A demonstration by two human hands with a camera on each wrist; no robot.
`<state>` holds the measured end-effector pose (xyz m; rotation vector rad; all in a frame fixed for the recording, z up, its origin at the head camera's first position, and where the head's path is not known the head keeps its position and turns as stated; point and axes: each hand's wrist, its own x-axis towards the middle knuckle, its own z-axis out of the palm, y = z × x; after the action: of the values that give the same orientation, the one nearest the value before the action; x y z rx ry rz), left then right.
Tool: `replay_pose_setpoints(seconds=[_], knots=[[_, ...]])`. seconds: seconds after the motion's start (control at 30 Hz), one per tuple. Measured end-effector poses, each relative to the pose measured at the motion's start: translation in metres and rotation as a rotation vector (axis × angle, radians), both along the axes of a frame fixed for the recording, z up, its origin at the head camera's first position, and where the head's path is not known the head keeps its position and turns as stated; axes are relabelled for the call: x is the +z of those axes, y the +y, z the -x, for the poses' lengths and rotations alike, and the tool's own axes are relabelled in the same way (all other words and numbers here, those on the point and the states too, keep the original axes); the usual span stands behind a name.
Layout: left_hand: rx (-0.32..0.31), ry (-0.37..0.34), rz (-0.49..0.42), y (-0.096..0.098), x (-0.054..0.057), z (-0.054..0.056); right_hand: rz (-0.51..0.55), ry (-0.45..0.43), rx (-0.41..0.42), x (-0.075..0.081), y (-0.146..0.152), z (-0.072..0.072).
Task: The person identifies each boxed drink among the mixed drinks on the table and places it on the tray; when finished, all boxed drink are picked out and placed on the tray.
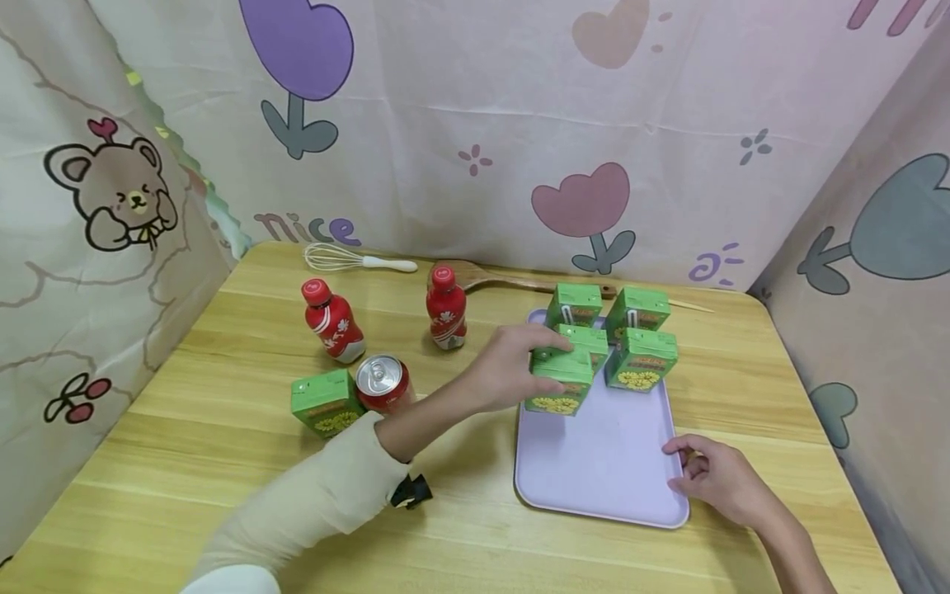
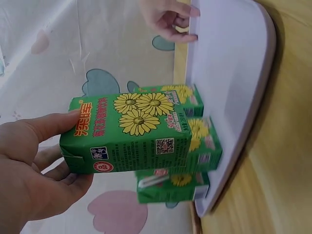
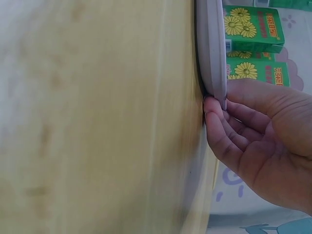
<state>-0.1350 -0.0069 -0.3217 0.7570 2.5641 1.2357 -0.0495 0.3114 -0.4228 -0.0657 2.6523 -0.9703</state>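
Observation:
My left hand (image 1: 508, 367) grips a green drink carton (image 2: 131, 131) printed with yellow flowers, thumb on one side and fingers on the other. In the left wrist view the carton seems to hang above the lilac tray (image 1: 601, 470), apart from its surface. Several like cartons (image 1: 641, 360) stand at the tray's far end, partly hidden behind the held one. At the tray's right edge, my right hand (image 1: 723, 478) pinches the rim between thumb and fingers, as the right wrist view (image 3: 263, 131) shows.
Left of the tray stand two red bottles (image 1: 334, 326) (image 1: 448, 313), a red soda can (image 1: 383, 384) and another green carton (image 1: 326, 403). A white-handled whisk (image 1: 356, 261) and a wooden spoon (image 1: 512, 282) lie along the back edge. A small black object (image 1: 411, 492) is beside the left sleeve.

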Motion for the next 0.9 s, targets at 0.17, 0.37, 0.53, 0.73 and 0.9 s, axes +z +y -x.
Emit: replay_pose_setpoints(seconds=[0.17, 0.37, 0.53, 0.73, 0.9], knots=[[-0.076, 0.061, -0.016, 0.022, -0.009, 0.0, 0.0, -0.004, -0.001, 0.001, 0.001, 0.0], [-0.138, 0.124, -0.016, 0.047, -0.024, 0.0, 0.02, 0.001, 0.007, 0.0, 0.0, 0.001], [-0.124, 0.112, -0.019, 0.067, -0.033, 0.0, 0.014, 0.009, 0.011, -0.001, 0.001, 0.001], [-0.136, 0.142, -0.005, 0.089, -0.041, -0.001, 0.017, 0.011, 0.016, -0.001, 0.001, 0.002], [-0.147, 0.14, 0.013, 0.105, -0.046, -0.002, 0.032, 0.026, 0.026, -0.002, 0.002, 0.002]])
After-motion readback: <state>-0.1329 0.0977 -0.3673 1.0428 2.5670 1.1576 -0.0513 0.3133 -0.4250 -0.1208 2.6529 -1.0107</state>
